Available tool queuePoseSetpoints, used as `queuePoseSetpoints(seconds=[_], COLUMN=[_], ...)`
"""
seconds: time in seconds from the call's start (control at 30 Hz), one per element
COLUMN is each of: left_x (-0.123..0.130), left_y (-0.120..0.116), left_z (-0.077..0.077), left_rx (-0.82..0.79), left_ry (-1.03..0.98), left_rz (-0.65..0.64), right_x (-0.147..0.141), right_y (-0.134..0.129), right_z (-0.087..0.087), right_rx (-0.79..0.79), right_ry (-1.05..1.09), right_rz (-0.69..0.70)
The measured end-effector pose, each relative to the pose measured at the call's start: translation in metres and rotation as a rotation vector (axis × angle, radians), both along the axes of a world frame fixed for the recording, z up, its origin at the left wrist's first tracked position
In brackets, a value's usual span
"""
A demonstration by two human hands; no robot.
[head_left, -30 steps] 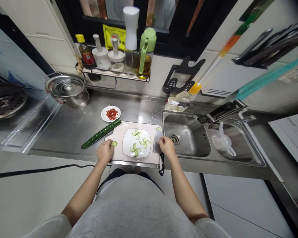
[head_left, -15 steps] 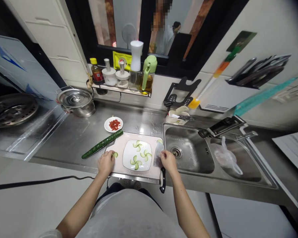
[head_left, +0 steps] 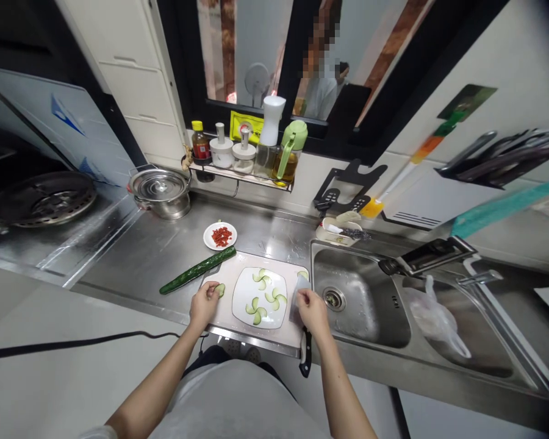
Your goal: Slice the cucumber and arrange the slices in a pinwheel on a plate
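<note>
My left hand pinches a cucumber slice over the left side of the pink cutting board. On the board, a white plate bears several cucumber slices arranged in three pinwheels. My right hand is closed beside the plate, over the blade of the knife; what its fingers hold, if anything, is too small to tell. The knife lies along the board's right edge, its black handle jutting past the counter edge. A long cucumber rests at the board's upper left, below a small dish of red pieces.
Right of the board is a double sink with a plastic bag in its right basin. A lidded pot stands at the back left. Behind, a rack carries bottles and jars. A person shows through the window.
The view has shifted, so the scene sits lower and further right. My left hand has lifted the cucumber slice slightly. The plate and its pinwheels look the same.
</note>
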State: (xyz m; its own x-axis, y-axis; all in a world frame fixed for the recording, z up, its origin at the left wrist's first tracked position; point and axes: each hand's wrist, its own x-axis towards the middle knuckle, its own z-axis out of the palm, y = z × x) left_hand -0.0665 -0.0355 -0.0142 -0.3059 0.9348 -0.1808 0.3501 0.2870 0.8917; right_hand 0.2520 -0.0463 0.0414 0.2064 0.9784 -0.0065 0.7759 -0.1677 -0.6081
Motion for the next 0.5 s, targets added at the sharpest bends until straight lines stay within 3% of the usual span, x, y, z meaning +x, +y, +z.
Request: queuePoseSetpoints(seconds=[0.13,0.3,0.5], left_x=[0.01,0.027,0.048], left_y=[0.002,0.004,0.0], left_z=[0.007,0.028,0.054], left_rx=[0.0,-0.037,-0.037], left_ry=[-0.286,-0.454,-0.573], left_rz=[0.021,-0.04,-0.217], right_x=[-0.032,-0.079,-0.102], right_y=[-0.001,-0.003,0.001], right_z=[0.009,0.015,0.025], right_rx=[0.053,0.066,-0.015], right_ry=[0.145,0.274,0.376], right_rz=[0.089,0.257,0.274])
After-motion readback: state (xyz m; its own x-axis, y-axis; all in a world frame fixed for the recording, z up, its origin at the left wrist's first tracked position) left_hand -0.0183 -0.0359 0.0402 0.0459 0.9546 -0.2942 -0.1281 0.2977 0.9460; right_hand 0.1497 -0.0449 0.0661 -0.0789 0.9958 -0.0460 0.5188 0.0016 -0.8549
